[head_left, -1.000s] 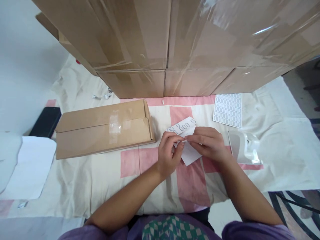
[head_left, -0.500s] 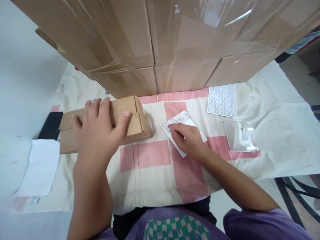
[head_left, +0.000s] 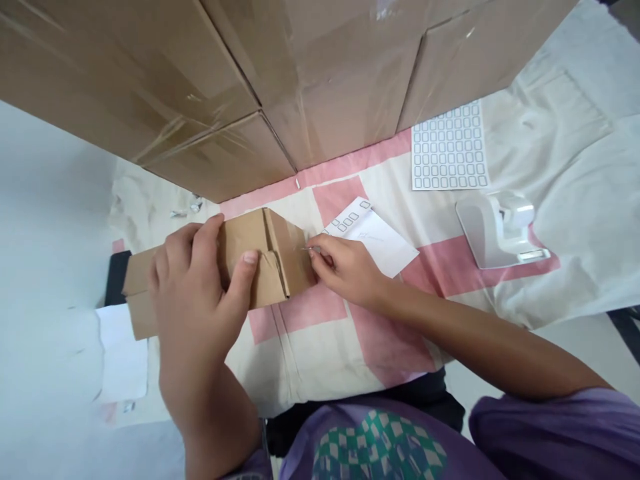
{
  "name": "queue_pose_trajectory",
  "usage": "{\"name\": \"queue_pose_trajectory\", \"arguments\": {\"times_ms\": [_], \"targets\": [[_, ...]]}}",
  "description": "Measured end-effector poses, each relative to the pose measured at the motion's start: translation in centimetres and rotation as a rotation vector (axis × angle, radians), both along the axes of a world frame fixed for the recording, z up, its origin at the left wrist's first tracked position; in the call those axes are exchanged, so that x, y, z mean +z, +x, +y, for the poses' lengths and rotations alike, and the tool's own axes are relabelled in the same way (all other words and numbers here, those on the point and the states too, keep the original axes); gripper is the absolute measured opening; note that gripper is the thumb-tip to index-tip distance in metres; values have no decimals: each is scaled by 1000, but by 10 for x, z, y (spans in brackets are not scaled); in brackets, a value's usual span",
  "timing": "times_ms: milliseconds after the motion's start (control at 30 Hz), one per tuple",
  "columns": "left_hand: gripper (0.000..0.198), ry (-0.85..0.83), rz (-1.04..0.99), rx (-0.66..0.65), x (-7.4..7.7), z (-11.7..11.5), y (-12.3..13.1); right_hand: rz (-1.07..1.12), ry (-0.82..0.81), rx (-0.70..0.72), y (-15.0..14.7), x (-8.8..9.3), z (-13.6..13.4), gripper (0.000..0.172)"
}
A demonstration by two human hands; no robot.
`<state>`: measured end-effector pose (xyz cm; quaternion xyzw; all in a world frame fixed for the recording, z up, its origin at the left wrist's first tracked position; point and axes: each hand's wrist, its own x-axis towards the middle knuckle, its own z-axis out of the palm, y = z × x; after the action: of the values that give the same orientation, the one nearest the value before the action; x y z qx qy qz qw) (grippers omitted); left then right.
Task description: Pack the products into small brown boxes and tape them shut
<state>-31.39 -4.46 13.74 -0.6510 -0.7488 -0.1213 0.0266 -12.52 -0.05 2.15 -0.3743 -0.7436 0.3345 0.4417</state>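
Observation:
My left hand (head_left: 200, 287) lies across the top of a long cardboard box (head_left: 245, 240), fingers over its far edge and thumb on the near side. Pinched between thumb and finger of my right hand (head_left: 345, 267) is a small sticker (head_left: 311, 249), held close to the box's right end face; whether it touches is hard to tell. Beneath and behind that hand rests a partly used sticker sheet (head_left: 385, 240) with a few outlined stickers along its upper edge.
Large taped cardboard boxes (head_left: 340, 87) stand along the back. To the right are a fuller sticker sheet (head_left: 447, 150) and a white tape dispenser (head_left: 500, 230). A black object (head_left: 117, 277) and white paper (head_left: 123, 360) lie at the left on the cloth-covered table (head_left: 320, 327).
My right hand has left the sticker sheet and moved left to the box's end, carrying a sticker. My left hand stays on the box. The camera view has shifted and tilted.

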Motion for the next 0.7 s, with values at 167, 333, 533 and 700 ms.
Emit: {"name": "queue_pose_trajectory", "arguments": {"times_ms": [167, 333, 533, 700], "targets": [[61, 26, -3, 1, 1, 0, 2, 71, 74, 8, -6, -8, -1, 19], [60, 44, -1, 18, 2, 1, 5, 154, 58, 45, -9, -10, -4, 16], [58, 48, 2, 23, 2, 2, 4, 237, -120, 135, -7, -8, -7, 14], [59, 55, -20, 15, 0, 2, 2, 251, -102, 147, -2, -2, -9, 10]]}}
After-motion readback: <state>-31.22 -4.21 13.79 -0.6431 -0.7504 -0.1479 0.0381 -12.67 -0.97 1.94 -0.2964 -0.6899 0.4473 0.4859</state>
